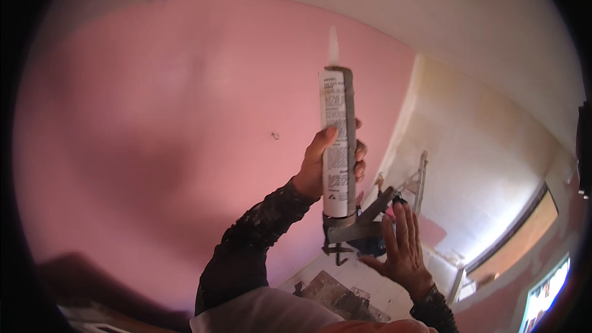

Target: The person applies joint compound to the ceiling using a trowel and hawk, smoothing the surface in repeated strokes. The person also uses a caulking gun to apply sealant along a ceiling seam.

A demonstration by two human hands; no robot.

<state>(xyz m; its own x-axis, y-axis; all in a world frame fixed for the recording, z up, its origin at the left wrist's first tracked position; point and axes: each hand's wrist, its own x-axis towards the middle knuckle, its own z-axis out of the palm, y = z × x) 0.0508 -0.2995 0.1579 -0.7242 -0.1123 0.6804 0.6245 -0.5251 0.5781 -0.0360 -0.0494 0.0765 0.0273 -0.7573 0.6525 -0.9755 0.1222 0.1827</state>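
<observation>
Lowest in the frame, at the bottom centre, a pale garment and the dark, paint-flecked left sleeve (246,253) rise toward the middle. At the lower right the right hand (401,250) is spread, fingers apart and pointing up, its palm pressed flat against the rear of the caulk gun (351,222), at the handle and plunger rod. It clamps nothing; it only bears on the metal.

Above it, in the centre of the frame, the left hand (327,163) is wrapped around the tube (336,142), thumb on the printed face and fingers curling round the far side of the frame's rail. The forearm runs up from the lower centre and the wrist is bent back, so the gun stands nearly upright with the nozzle (333,46) toward the top of the picture.

As to progress, the tube sits seated in the gun's cradle, so loading looks done. The nozzle is well apart from the pink wall (154,123), and no bead of sealant shows on any surface, so I judge that the applying is not yet begun. Whether the nozzle tip is cut is too blurred to tell.

Farther off, the pink wall fills the left and centre, with a small mark near the middle. Beyond the hands, at the right, a stepladder (419,179) stands against a cream wall (487,148), and a patchy floor (345,293) shows at the bottom centre. A bright window (546,293) lies at the lower right corner.
</observation>
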